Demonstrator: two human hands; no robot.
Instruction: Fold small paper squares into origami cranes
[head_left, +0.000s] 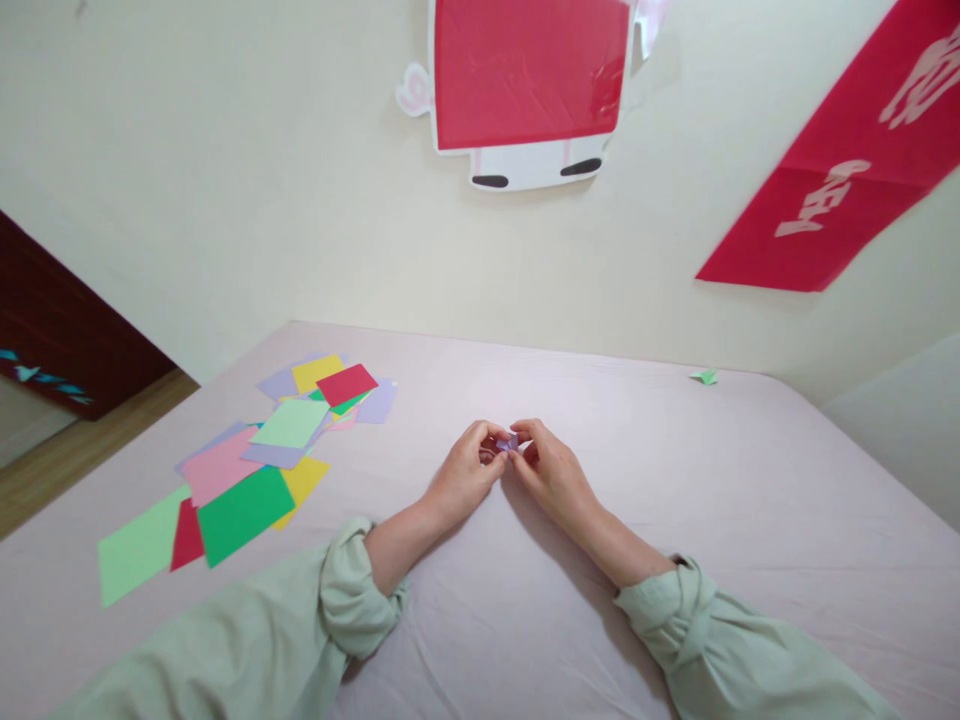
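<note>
My left hand (466, 470) and my right hand (551, 470) meet at the middle of the pale pink sheet (675, 520). Both pinch a tiny folded piece of lavender paper (508, 443) between fingertips and thumbs. Most of that paper is hidden by my fingers. My forearms rest on the sheet, with pale green sleeves rolled up to the wrists.
Several coloured paper squares (247, 470) lie scattered to the left, green, red, yellow, pink and lavender. A small green folded paper piece (704, 376) sits at the far right by the wall. Red banners (832, 170) hang on the cream wall. Wooden floor shows at the left.
</note>
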